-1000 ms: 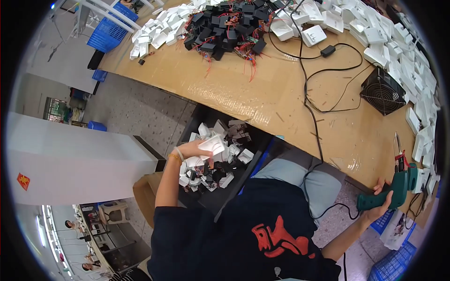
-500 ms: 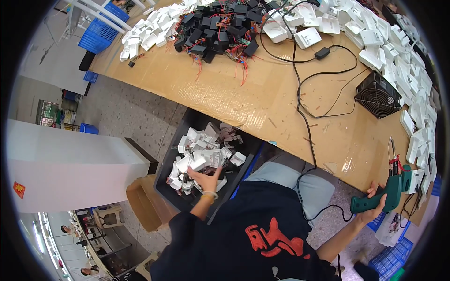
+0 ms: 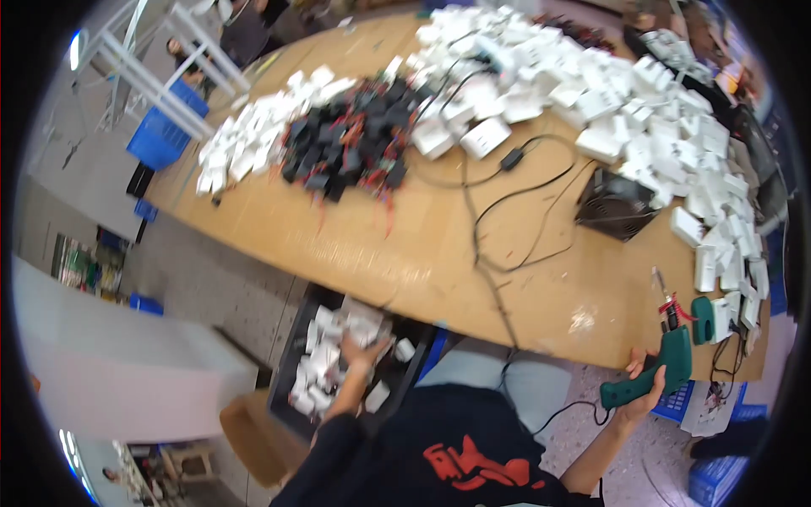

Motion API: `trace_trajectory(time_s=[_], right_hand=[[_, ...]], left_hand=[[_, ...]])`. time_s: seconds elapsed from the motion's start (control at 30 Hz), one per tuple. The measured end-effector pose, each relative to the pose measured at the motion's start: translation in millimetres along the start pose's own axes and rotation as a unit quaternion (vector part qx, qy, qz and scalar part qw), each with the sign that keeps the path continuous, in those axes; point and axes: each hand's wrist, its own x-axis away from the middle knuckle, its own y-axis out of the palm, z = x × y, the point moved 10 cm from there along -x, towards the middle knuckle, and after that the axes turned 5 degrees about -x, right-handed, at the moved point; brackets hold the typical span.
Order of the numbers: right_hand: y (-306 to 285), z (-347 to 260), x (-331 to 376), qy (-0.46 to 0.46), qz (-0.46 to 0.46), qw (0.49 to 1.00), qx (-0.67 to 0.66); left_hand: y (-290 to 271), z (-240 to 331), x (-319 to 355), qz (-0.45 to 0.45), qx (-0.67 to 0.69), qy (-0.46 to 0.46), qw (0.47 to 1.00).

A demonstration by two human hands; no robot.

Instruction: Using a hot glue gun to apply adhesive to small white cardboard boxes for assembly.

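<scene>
soldering gun (image 3: 677,357) sits in the right hand (image 3: 642,400), wrapped round it; white casings (image 3: 319,363) lie around the left hand (image 3: 363,357) in the black bin (image 3: 409,373), that hand's grip too blurred to tell.

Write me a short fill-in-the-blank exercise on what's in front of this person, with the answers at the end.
1. The right hand holds a gun-shaped tool coloured ____.
2. The left hand reaches into a bin of mostly ____ parts.
3. On the table, the heap tangled with red wires is mostly ____.
4. The shirt has a print coloured ____.

Missing words: green; white; black; red.
</scene>
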Motion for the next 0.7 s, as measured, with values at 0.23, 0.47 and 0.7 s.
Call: trace_trajectory(time_s=[0.23,0.47,0.7], right_hand=[[9.0,-7.2,-46.0,0.016,0.075,0.987,-0.141],[29.5,3.0,-64.1,-0.011,0.057,0.982,-0.179],[26.4,12.7,-52.6,0.010,0.056,0.985,-0.164]], left_hand=[[-186.8,202.6,-25.3,0.264,0.194,0.139,0.934],[-61.5,653.1,-49.6,-0.062,0.101,0.608,0.785],[99.3,788.8,-105.2,-0.039,-0.049,0.501,0.863]])
